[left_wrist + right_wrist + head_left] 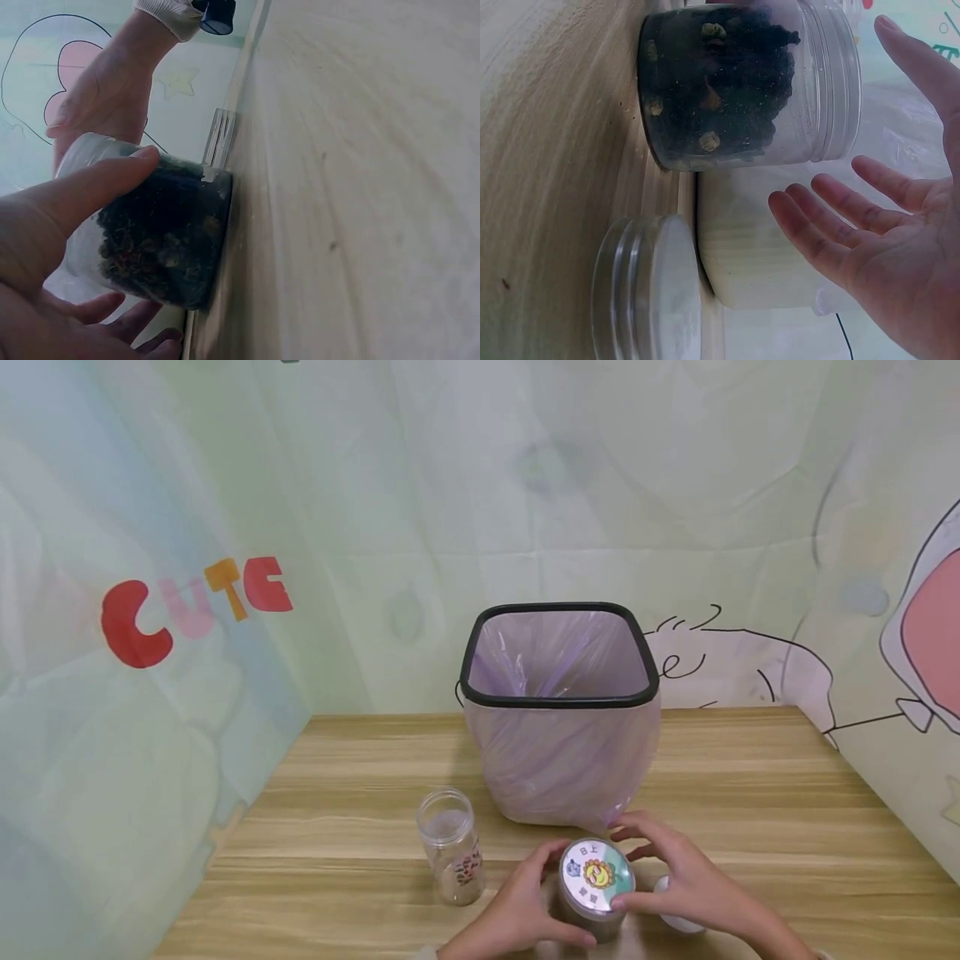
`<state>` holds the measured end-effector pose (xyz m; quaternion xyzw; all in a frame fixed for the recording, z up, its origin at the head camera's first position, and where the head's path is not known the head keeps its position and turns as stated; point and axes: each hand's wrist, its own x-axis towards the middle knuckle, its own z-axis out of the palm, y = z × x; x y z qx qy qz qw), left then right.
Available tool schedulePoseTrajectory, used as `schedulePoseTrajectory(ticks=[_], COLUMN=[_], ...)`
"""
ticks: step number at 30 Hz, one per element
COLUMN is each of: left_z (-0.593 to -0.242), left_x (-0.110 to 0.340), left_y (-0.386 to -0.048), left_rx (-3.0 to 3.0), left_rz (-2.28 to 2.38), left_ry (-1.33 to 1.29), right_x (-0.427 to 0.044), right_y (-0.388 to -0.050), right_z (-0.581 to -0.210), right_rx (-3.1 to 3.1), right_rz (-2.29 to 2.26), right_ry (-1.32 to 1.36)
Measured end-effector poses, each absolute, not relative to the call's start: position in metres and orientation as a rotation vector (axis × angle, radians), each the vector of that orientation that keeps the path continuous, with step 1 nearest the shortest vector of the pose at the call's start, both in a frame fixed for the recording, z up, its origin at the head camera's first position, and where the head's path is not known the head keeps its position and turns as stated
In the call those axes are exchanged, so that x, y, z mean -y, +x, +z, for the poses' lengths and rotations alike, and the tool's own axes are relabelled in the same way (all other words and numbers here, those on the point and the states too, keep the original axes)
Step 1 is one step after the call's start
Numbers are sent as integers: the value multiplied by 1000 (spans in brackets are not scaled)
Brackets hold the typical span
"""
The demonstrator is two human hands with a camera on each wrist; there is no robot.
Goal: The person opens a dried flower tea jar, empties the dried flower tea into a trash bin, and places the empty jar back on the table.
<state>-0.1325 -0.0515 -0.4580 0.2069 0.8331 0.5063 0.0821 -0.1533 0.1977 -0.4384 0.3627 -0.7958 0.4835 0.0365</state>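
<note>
On the worktop (337, 852), at left, stands an uncapped clear bottle (453, 852). Beside it, your left hand (525, 900) grasps a lidded jar (597, 878) of dark contents, thumb in front, fingers behind. The jar sits between your hands, just before a lined waste bin (558, 702). Your right hand (681, 878) is released, fingers spread at the jar's right, above a loose white lid (676, 292).

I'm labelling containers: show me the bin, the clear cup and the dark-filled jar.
Bin (558, 702), head view, front of black rim.
Clear cup (453, 856), head view, side wall.
Dark-filled jar (724, 90), right wrist view, side wall.
</note>
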Motion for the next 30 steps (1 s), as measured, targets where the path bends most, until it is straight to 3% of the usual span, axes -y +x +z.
schedulePoseTrajectory(ticks=[19,30], left_z=[-467,-466], left_x=[41,41], left_y=[-134,-138], left_rx=[-2345,-2342], left_rz=[1621,1585], left_ry=[547,587], right_x=[-187,-182], right_y=[-152,-147], right_z=[-436,-432], right_rx=[2420,2539], right_rz=[1272,1050], right_ry=[1229,1167])
